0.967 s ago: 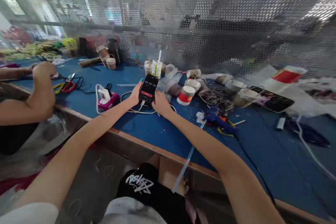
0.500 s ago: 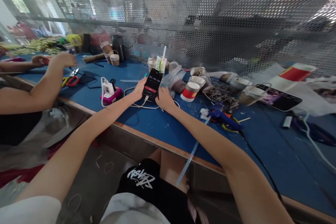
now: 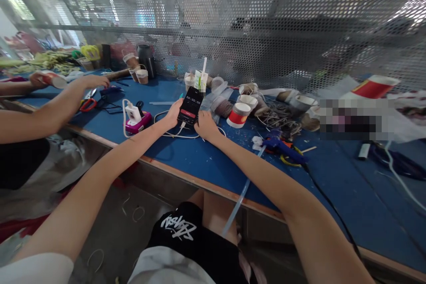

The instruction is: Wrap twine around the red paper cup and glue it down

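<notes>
The phone (image 3: 191, 103) is at the middle of the near half of the worktop (image 3: 199, 159), tilted up with its screen toward the wearer; whether its lower edge rests on the surface is hard to tell. As for progress, it is already taken up, and a white cable (image 3: 182, 128) is plugged into its bottom end. The display reads 00:00:00 above a red button (image 3: 188, 114), so I would judge that no time has been counted and that this handling is at an early point; a running count is what the screen lacks. The left hand (image 3: 173, 114) is closed around the phone's left side, its grip partly hidden behind the case. The right hand (image 3: 206, 125) lies at the lower right edge with its fingers bent, neither spread wide nor plainly clenched; it seems to touch the phone there, but I cannot tell whether it grips or merely steadies it. No fingertip shows over the red button. A purple power strip (image 3: 139, 124) sits to the left, and a red-and-white paper cup (image 3: 238, 116) stands just beyond the right hand.
</notes>
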Motion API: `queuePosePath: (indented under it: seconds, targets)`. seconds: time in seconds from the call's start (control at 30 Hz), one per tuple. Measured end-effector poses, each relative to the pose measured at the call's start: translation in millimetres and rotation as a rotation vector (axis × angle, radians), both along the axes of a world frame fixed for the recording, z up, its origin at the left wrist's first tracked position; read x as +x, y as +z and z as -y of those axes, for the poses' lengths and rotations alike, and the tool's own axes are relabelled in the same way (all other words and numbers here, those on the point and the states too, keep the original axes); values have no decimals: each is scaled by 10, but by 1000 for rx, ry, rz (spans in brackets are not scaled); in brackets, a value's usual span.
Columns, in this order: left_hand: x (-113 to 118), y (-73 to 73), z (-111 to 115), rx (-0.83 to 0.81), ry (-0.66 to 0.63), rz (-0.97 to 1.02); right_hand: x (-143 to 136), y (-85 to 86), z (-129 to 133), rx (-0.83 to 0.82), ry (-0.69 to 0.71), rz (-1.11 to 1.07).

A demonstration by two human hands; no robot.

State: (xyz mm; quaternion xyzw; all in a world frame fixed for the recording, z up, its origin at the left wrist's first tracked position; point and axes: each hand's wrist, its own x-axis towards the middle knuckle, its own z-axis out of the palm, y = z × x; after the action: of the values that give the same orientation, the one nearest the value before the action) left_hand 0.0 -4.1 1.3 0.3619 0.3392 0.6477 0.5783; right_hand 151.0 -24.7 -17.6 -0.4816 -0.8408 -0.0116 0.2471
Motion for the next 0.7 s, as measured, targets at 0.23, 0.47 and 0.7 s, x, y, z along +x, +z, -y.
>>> queuePosePath:
  seconds: [0.23, 0.47, 0.7]
  targets:
    - [28, 26, 37, -13, -5, -2, -1, 13, 13, 3, -23, 31]
    - [30, 44, 42, -39, 34, -89, -9, 36, 31, 0, -36, 49]
    - [-57, 64, 10, -121, 129, -361, -14, 61, 62, 2, -34, 50]
